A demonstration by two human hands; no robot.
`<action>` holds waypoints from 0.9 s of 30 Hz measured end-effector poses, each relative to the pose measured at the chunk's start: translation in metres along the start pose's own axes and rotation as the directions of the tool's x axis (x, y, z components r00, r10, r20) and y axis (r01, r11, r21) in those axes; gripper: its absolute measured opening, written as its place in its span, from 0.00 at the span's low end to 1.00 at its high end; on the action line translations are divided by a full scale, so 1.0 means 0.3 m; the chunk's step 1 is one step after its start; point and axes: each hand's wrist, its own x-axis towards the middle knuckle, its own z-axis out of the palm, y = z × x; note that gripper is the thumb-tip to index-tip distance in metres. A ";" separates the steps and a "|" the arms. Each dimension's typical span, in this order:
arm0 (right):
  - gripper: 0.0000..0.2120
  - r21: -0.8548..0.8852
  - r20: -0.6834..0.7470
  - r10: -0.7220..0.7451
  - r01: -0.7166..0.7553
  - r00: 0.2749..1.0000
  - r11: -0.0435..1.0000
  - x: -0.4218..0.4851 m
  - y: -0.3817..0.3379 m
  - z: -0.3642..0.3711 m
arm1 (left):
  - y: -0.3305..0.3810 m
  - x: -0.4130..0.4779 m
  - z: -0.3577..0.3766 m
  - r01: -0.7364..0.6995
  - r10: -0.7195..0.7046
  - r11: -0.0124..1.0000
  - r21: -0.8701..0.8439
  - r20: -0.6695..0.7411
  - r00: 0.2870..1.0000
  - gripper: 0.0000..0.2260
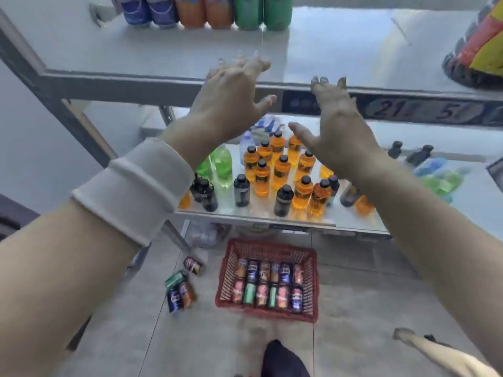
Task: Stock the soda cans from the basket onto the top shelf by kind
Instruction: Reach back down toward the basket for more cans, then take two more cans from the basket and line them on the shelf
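above the basket (268,278), two empty hands (234,93)

Shelf-edge strip (408,110), dark, on front of upper shelf: large digits "21" and "5" readable, rest of print blurred. Blue cans (148,9) at back of that shelf: white lettering cut by frame edge, unreadable. Basket cans (268,284): labels blurred, no brand legible. Tag (258,225) on lower shelf edge: print too small.
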 end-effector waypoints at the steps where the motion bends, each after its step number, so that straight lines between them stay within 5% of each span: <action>1: 0.34 0.019 0.010 0.010 -0.010 1.000 1.000 -0.040 -0.001 0.025 | 0.005 -0.040 0.017 0.002 -0.002 1.000 0.001 0.012 1.000 0.25; 14: 0.31 0.032 0.282 0.189 -0.206 0.940 0.978 -0.556 0.112 0.415 | -0.013 -0.581 0.394 0.141 -0.102 0.986 -0.093 0.337 0.936 0.24; 20: 0.33 0.034 0.455 0.325 -0.381 0.829 0.924 -0.675 0.312 0.567 | 0.018 -0.658 0.638 0.289 -0.195 0.951 -0.108 0.515 0.835 0.24; 27: 0.33 0.022 0.621 0.462 -0.603 0.634 0.798 -0.754 0.572 0.805 | 0.033 -0.737 1.024 0.588 -0.326 0.789 -0.179 0.689 0.648 0.22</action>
